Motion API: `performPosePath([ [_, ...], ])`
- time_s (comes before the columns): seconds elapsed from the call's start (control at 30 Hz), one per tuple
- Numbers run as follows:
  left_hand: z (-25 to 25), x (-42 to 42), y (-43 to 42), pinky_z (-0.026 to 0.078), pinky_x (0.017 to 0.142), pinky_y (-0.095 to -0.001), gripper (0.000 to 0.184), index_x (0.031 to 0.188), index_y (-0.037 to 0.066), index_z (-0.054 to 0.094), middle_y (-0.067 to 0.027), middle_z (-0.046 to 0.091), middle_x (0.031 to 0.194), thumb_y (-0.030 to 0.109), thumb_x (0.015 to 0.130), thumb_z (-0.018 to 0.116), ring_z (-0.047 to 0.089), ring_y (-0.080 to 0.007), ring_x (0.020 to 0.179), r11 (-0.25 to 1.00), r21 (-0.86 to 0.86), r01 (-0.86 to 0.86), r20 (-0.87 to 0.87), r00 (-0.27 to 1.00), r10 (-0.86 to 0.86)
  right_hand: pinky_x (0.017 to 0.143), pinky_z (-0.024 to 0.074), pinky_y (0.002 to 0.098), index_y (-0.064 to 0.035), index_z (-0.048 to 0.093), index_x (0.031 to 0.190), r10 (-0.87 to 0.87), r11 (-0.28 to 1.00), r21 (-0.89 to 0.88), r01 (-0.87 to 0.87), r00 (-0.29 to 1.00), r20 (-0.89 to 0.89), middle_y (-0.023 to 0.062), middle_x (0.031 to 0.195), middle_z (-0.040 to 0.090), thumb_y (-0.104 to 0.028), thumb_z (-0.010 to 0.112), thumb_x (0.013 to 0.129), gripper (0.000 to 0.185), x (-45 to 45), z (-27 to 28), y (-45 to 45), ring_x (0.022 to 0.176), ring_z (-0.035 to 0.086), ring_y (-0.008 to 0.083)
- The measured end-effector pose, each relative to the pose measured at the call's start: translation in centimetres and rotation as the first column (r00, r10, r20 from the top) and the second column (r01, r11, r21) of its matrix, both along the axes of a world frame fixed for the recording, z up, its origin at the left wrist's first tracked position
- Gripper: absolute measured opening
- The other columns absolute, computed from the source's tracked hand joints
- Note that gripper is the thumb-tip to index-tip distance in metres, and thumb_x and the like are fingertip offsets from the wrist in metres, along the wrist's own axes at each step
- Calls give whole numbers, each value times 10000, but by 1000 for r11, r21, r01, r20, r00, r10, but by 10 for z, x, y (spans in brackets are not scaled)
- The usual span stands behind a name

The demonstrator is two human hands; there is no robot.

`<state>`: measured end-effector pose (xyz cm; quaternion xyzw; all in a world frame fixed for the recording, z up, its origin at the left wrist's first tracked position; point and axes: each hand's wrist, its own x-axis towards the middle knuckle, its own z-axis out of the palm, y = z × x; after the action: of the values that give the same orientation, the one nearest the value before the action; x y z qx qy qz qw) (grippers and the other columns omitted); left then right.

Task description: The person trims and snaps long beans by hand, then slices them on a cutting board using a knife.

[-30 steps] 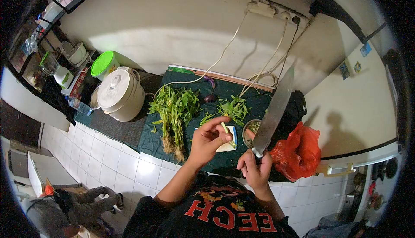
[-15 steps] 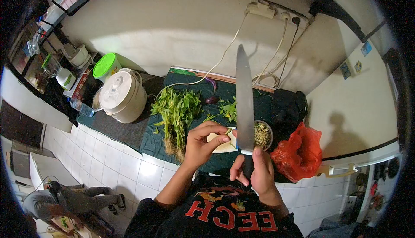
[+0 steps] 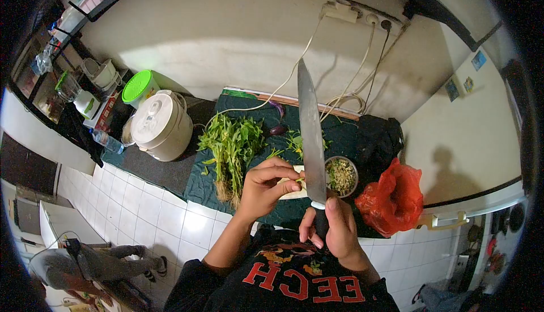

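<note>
My right hand point(image 3: 335, 230) grips a large kitchen knife point(image 3: 311, 131) by its black handle, the broad blade pointing up and away from me. Pinched between the thumb and fingers of my left hand point(image 3: 267, 188) is a small piece of green vegetable point(image 3: 300, 180), right beside the blade; its exact kind is too small to tell. Below my hands lies a pale cutting board point(image 3: 292, 194), mostly hidden. A round bowl point(image 3: 356, 184) of chopped green and pale pieces stands just right of the knife.
Leafy greens with roots point(image 3: 232, 142) lie left on the dark green cloth, near a purple eggplant point(image 3: 277, 131). A white rice cooker point(image 3: 161, 125) stands farther left. At right sits a red plastic bag point(image 3: 391, 201). Another person point(image 3: 85, 266) is at lower left.
The knife has shifted left and tilted slightly, its blade now against or very near the green piece. More of the bowl shows. My left hand has barely moved.
</note>
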<state>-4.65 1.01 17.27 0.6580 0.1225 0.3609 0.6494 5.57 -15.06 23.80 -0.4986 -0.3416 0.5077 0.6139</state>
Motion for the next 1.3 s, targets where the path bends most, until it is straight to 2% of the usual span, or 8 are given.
performPosePath([
  [0.23, 5, -4, -3, 474, 724, -275, 202, 918, 54, 756, -53, 666, 877, 87, 726, 810, 612, -153, 827, 996, 78, -31, 23, 999, 29, 387, 365, 224, -33, 316, 1458, 35, 999, 29, -36, 999, 22, 88, 637, 603, -434, 260, 1046, 577, -3, -5, -7, 396, 439, 94],
  [0.3, 8, -5, -3, 480, 734, -274, 190, 907, 53, 759, -52, 669, 864, 93, 728, 810, 616, -156, 826, 987, 156, -47, 7, 999, 47, 388, 365, 223, -35, 316, 1458, 34, 999, 26, -34, 999, 26, 87, 638, 602, -436, 263, 1046, 578, -4, -4, -8, 398, 437, 92],
  [0.63, 12, -10, -8, 487, 746, -274, 186, 902, 55, 764, -55, 674, 861, 84, 724, 809, 625, -155, 825, 989, 138, -45, 3, 999, 45, 401, 361, 212, -55, 303, 1468, 53, 999, 1, -53, 999, 14, 73, 645, 590, -455, 268, 1043, 585, -8, -3, -16, 420, 434, 82],
  [0.7, 12, -11, -8, 488, 723, -288, 199, 858, 29, 742, -74, 668, 874, 70, 685, 831, 627, -178, 825, 985, 164, -55, -1, 998, 56, 401, 361, 212, -55, 301, 1469, 42, 999, -7, -42, 999, 9, 74, 643, 588, -454, 268, 1044, 584, -9, -2, -17, 420, 432, 84],
  [1.3, 19, -7, -15, 490, 739, -279, 176, 892, 66, 770, -59, 684, 856, 82, 721, 809, 629, -160, 809, 982, 175, -75, 16, 997, 73, 400, 358, 209, -50, 292, 1475, 35, 999, 9, -35, 999, 7, 80, 643, 584, -403, 276, 1053, 551, -8, 0, -24, 423, 429, 83],
])
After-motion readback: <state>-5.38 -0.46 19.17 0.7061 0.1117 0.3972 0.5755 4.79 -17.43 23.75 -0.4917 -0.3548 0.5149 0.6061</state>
